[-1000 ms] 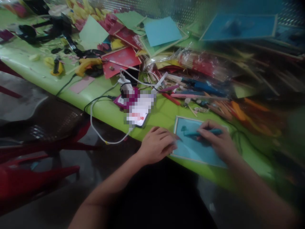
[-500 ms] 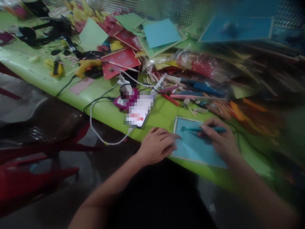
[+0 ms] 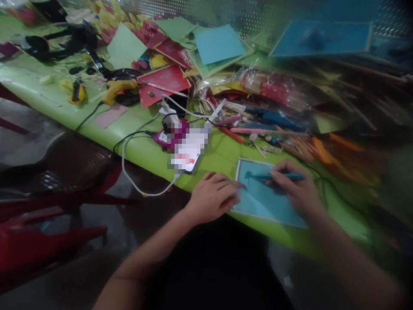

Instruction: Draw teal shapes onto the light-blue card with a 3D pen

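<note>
A blue panel with a pale frame (image 3: 267, 204) lies at the table's front edge. My right hand (image 3: 295, 185) pinches a teal pen (image 3: 263, 176), its tip at a small dark drawn mark near the panel's upper left corner. My left hand (image 3: 214, 196) rests on the panel's left edge, palm down, fingers bent but somewhat apart, holding nothing that shows. Beyond my left hand lies a lit phone (image 3: 187, 159), partly blurred out, with a white cable plugged into its near end.
Behind the phone sits a magenta power strip (image 3: 159, 137) with plugs. Pens, sticks and a red panel (image 3: 164, 84) crowd the green table (image 3: 142, 150). A yellow glue gun (image 3: 119, 90) lies further left. Red chairs (image 3: 58, 241) stand below left.
My right hand and the pen have shifted very slightly left. My left hand and the panel look the same.
</note>
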The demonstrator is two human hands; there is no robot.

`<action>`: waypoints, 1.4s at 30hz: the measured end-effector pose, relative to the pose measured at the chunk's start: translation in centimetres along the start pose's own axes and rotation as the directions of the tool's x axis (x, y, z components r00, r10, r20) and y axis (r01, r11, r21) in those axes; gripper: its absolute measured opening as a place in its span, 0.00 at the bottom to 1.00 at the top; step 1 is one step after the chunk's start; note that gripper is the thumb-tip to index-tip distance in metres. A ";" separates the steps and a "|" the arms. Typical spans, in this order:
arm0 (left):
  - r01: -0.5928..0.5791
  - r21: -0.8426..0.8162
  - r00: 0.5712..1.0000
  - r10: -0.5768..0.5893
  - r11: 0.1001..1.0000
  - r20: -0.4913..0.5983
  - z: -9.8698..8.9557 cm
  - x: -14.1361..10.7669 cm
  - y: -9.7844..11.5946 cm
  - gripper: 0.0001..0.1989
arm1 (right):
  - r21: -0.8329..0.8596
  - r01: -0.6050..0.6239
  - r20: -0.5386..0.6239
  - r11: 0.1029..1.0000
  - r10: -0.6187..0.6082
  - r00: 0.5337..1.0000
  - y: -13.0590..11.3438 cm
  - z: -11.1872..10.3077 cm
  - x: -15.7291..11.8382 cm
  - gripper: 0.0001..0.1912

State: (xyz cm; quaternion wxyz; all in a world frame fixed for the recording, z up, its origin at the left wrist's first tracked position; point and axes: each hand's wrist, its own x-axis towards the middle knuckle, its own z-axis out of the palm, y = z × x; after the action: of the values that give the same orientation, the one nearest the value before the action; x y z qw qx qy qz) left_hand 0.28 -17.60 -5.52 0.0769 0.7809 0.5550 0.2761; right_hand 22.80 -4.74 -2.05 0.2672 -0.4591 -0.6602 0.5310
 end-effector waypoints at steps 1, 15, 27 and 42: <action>0.000 -0.001 1.000 0.000 1.000 0.000 0.0 0.0 0.0 0.13 | 0.001 0.000 0.001 1.000 0.000 1.000 0.0 0.0 0.0 0.15; -0.007 0.006 1.000 0.007 1.000 -0.010 -0.1 0.0 0.1 0.13 | -0.009 0.006 0.020 1.000 -0.006 1.000 0.2 0.1 0.1 0.16; 0.001 0.010 1.000 -0.001 1.000 0.008 -0.1 0.0 0.0 0.13 | 0.003 0.010 0.011 1.000 -0.010 1.000 -0.1 0.1 0.1 0.16; 0.013 0.010 1.000 -0.014 1.000 0.028 -0.2 0.0 0.1 0.15 | -0.006 0.000 0.020 1.000 0.001 1.000 0.6 -0.1 0.1 0.15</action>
State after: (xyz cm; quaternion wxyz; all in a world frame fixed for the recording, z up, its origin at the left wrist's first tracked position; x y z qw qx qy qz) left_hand 0.28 -17.64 -5.34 0.0827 0.7814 0.5605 0.2617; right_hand 23.00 -4.60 -2.63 0.2590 -0.4547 -0.6644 0.5336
